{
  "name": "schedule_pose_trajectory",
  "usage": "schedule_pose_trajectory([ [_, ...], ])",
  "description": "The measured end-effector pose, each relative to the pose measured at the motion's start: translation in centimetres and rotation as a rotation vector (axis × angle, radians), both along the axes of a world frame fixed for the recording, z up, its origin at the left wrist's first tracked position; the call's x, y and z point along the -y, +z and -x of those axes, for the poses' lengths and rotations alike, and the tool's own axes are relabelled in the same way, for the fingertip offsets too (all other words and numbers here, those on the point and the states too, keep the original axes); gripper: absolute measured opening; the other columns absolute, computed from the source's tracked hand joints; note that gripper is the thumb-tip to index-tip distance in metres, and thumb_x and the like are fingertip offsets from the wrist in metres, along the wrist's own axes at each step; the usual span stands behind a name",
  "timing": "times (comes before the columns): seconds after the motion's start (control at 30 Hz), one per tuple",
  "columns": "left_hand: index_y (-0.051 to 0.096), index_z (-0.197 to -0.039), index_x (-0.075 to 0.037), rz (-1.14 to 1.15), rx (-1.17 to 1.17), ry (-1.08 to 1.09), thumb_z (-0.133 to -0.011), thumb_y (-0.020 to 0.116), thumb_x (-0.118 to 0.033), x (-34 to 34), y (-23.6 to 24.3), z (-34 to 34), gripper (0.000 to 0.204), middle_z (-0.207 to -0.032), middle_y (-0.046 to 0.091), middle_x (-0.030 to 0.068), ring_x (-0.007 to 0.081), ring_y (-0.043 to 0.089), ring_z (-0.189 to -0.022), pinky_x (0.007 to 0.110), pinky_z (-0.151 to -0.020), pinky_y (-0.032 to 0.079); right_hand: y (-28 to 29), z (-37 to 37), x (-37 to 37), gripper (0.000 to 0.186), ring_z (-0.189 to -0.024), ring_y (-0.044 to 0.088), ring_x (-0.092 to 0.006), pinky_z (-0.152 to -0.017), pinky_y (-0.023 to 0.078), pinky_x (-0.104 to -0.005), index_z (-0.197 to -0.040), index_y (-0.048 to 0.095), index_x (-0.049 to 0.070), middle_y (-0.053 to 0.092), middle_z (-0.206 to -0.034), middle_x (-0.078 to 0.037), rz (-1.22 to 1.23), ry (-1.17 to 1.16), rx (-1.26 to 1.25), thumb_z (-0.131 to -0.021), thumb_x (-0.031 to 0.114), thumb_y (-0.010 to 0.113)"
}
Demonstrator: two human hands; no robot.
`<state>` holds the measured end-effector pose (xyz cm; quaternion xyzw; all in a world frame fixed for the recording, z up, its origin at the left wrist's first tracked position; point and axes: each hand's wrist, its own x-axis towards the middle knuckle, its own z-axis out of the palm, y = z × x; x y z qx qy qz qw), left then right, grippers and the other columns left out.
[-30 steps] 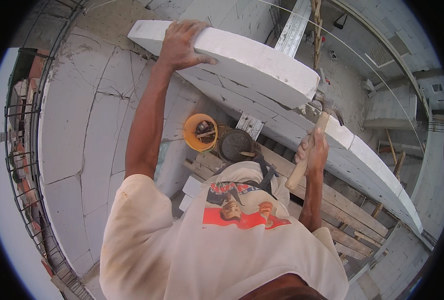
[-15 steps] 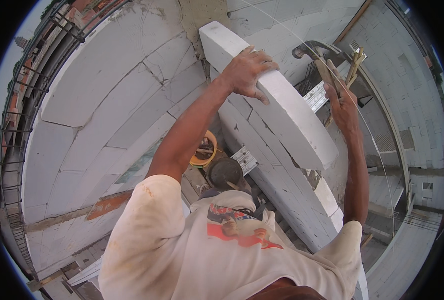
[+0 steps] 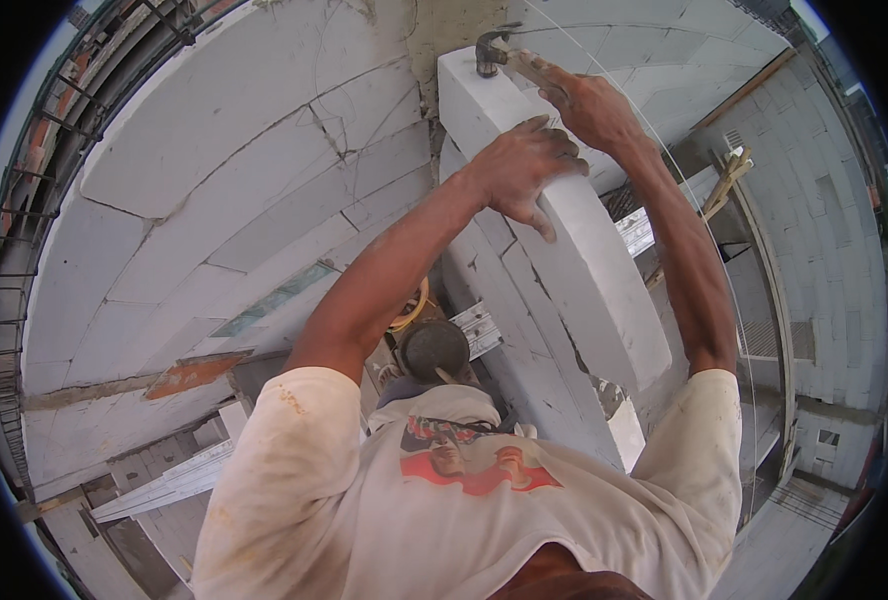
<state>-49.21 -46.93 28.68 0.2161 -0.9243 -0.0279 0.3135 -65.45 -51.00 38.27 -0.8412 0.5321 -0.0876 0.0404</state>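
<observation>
A long white building block (image 3: 609, 290) lies on top of a low wall of similar blocks (image 3: 509, 320). My left hand (image 3: 530, 172) grips it near the middle, fingers over the top and thumb down the near side. In my right hand (image 3: 592, 108) is a claw hammer (image 3: 490, 55), held by its handle. The hammer's head is at the block's far end, on or just above its top face; I cannot tell whether it touches. The fingers of my right hand are partly hidden behind the handle and knuckles.
A taut white string (image 3: 656, 135) runs past my right forearm. A tall block wall (image 3: 254, 160) rises on the left, with steel reinforcing bars (image 3: 64, 118) beyond it. Below, between the walls, are a dark round bucket (image 3: 436, 350) and a yellow-rimmed bucket (image 3: 421, 300) partly behind my left arm.
My right hand has swung the hammer leftward and away from me, from beyond the block's right side to its far end. My left hand keeps its hold on the block.
</observation>
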Motion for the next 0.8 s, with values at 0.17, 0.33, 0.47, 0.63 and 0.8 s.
schedule_pose_trajectory([
  [0.17,0.064,-0.129,-0.018,-0.040,0.020,-0.002,-0.040,0.088,-0.066,-0.1,0.5,0.7,0.104,-0.128,0.062,0.0105,0.0322,0.059,-0.123,0.059,-0.118,0.033,-3.0,0.8,1.5,0.044,-0.092,0.073,-0.0377,-0.084,0.056,-0.0491,-0.140,0.058,0.009,0.074,-0.104,-0.024,0.242,0.060,0.486,-0.102,0.033,0.060],
  [0.33,0.064,-0.129,-0.019,-0.038,0.001,0.000,-0.041,0.088,-0.065,0.0,0.1,0.3,0.102,-0.126,0.063,0.0097,0.0328,0.058,-0.122,0.058,-0.118,0.035,-0.7,-0.3,1.2,0.046,-0.089,0.073,-0.0404,-0.082,0.056,-0.0479,-0.137,0.060,0.008,0.074,-0.100,-0.025,-0.004,0.015,0.050,-0.102,0.037,0.060],
  [0.47,0.063,-0.130,-0.020,-0.021,0.038,0.034,-0.041,0.089,-0.065,-0.1,0.3,0.6,0.103,-0.126,0.063,0.0101,0.0329,0.057,-0.123,0.057,-0.118,0.034,-2.9,0.6,2.5,0.046,-0.088,0.070,-0.0441,-0.078,0.054,-0.0524,-0.146,0.053,0.026,0.073,-0.097,-0.023,0.251,0.075,0.402,-0.101,0.029,0.058],
  [0.63,0.064,-0.128,-0.019,-0.043,0.024,0.027,-0.042,0.088,-0.066,-0.1,0.0,0.3,0.101,-0.128,0.063,0.0098,0.0326,0.057,-0.124,0.054,-0.117,0.036,-0.6,-0.3,1.9,0.044,-0.083,0.072,-0.0421,-0.079,0.056,-0.0498,-0.138,0.061,0.011,0.074,-0.091,-0.024,0.018,0.004,0.057,-0.102,0.035,0.060],
  [0.8,0.065,-0.128,-0.018,0.003,0.022,0.021,-0.044,0.087,-0.069,-0.5,0.6,0.7,0.101,-0.128,0.063,0.0098,0.0327,0.057,-0.125,0.051,-0.117,0.036,-3.8,0.6,2.8,0.042,-0.074,0.073,-0.0325,-0.069,0.058,-0.0447,-0.141,0.060,0.017,0.073,-0.085,-0.022,0.230,0.089,0.170,-0.103,0.034,0.059],
])
